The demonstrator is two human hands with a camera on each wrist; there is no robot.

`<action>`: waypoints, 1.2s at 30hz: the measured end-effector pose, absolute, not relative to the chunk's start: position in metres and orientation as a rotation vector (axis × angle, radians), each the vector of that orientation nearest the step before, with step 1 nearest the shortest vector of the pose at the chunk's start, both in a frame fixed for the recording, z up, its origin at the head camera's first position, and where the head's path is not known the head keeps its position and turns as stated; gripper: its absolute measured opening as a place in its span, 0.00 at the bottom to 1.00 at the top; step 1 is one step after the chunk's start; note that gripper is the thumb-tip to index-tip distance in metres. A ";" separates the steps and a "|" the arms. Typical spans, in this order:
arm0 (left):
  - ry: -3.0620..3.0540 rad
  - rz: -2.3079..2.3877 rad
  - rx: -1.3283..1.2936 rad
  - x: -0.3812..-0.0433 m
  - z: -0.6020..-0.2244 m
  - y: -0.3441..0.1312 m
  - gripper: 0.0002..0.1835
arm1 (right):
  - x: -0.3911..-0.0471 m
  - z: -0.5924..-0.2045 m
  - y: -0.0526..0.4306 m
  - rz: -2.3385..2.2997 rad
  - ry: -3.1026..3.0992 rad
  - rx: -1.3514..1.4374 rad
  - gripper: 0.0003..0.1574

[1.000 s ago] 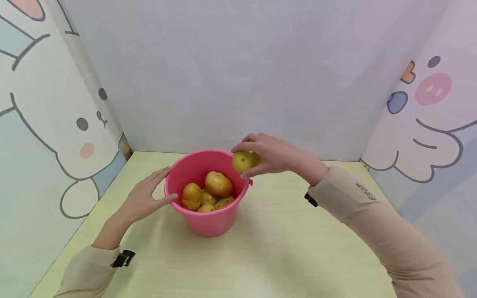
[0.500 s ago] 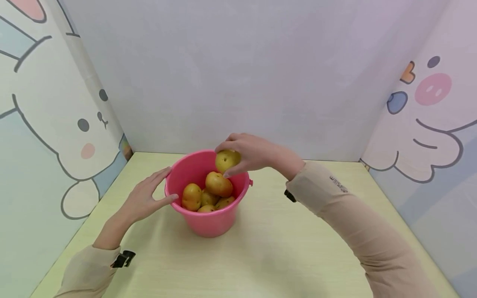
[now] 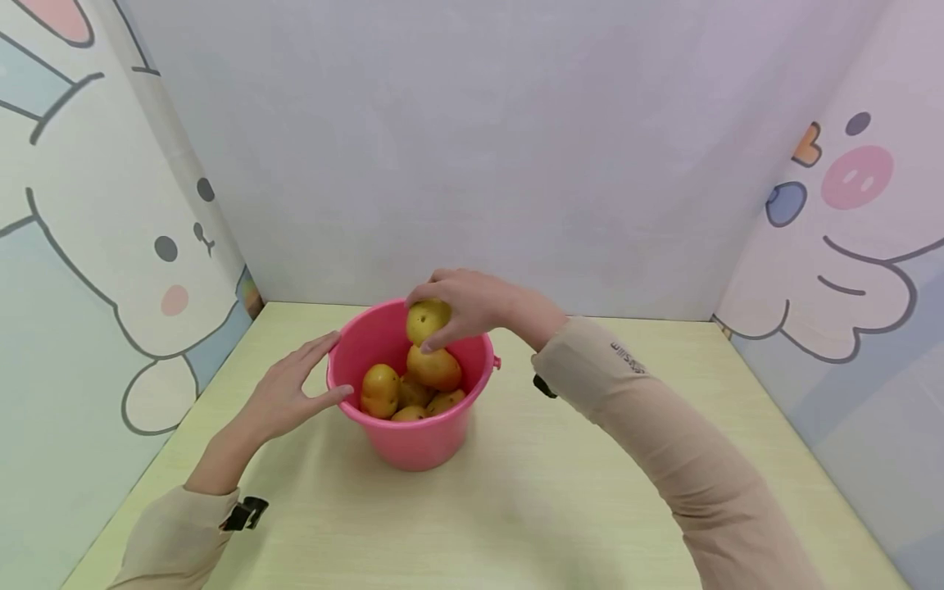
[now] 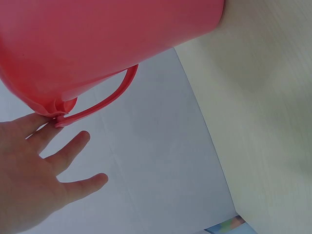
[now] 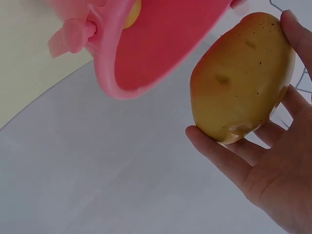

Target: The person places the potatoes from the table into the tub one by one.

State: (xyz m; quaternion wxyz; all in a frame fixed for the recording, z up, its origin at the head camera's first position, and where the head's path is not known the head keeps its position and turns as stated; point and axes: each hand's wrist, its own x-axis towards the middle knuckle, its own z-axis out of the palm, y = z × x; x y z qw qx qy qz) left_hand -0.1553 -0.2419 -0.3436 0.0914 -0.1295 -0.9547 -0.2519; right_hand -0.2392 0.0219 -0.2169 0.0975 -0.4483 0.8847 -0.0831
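Note:
A pink bucket [image 3: 416, 442] stands upright on the table with several yellow-brown potatoes [image 3: 432, 367] in it. Above its opening, towards the back rim, my right hand [image 3: 472, 303] holds another potato [image 3: 425, 320] between thumb and fingertips. The right wrist view shows that held potato [image 5: 241, 80] as smooth and shiny with small dark specks. My left hand [image 3: 283, 397] touches the bucket's left rim with spread, fairly straight fingers and thumb. Close to these fingers, in the left wrist view, is the bucket's handle [image 4: 105, 100]. Potatoes deeper in the bucket are partly hidden.
The pale yellow table [image 3: 531, 492] reaches back to a plain light wall [image 3: 472, 147]. Side panels with a cartoon rabbit [image 3: 125, 205] and a cartoon pig [image 3: 855, 213] stand at left and right.
My right hand has carried its potato leftward, from the bucket's right rim to over its opening. The left hand and the bucket have stayed in place.

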 end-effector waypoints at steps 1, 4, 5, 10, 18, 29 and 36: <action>-2.838 -0.750 -0.384 -0.155 -0.343 -0.242 0.43 | -0.239 -0.217 0.020 -0.247 2.614 -1.319 0.37; -2.838 -0.751 -0.384 -0.155 -0.343 -0.241 0.43 | -0.241 -0.217 0.016 -0.241 2.600 -1.301 0.37; -2.839 -0.752 -0.384 -0.155 -0.343 -0.241 0.43 | -0.241 -0.217 0.015 -0.239 2.594 -1.300 0.37; -2.835 -0.747 -0.388 -0.155 -0.343 -0.241 0.43 | -0.243 -0.214 0.007 -0.240 2.553 -1.287 0.37; -2.832 -0.733 -0.385 -0.156 -0.345 -0.241 0.43 | -0.246 -0.212 -0.006 -0.324 2.506 -1.195 0.38; -2.833 -0.730 -0.390 -0.154 -0.344 -0.240 0.43 | -0.248 -0.222 -0.020 -0.391 2.497 -0.997 0.41; -2.835 -0.730 -0.390 -0.154 -0.343 -0.240 0.43 | -0.247 -0.227 -0.028 -0.371 2.517 -0.956 0.39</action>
